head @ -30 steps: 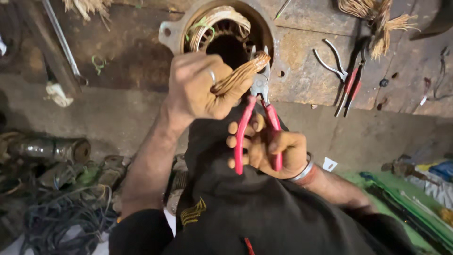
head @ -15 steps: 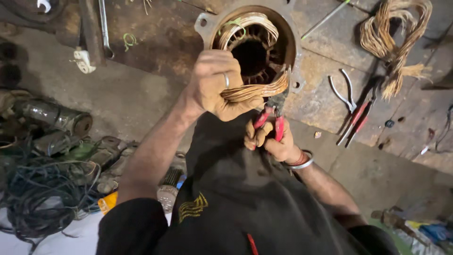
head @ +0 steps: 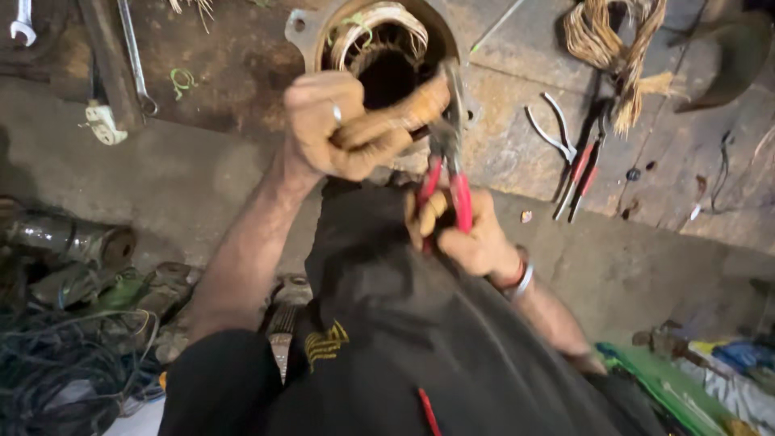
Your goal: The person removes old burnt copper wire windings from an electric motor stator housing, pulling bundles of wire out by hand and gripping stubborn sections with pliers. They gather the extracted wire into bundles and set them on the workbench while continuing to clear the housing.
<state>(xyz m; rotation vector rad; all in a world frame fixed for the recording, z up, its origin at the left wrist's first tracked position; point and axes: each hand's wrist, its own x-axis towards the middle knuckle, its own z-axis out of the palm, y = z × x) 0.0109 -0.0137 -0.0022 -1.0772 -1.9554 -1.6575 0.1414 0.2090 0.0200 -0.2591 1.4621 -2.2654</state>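
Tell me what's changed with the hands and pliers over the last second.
The right hand closed the red-handled pliers, spread a second ago, and raised them against the copper wire bundle. The left hand still grips that bundle by the motor stator. Spare pliers stayed put.

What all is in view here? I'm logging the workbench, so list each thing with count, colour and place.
motor stator housing: one, rusty grey, top centre
copper wire bundle: one, tan, in left hand
red-handled pliers: one, in right hand, at the bundle
spare pliers: two, red handles, on bench at right
loose wire coil: one, tan, top right
spanners: two, silver, top left
cable tangle: dark, bottom left
left hand: gripping bundle
right hand: squeezing pliers
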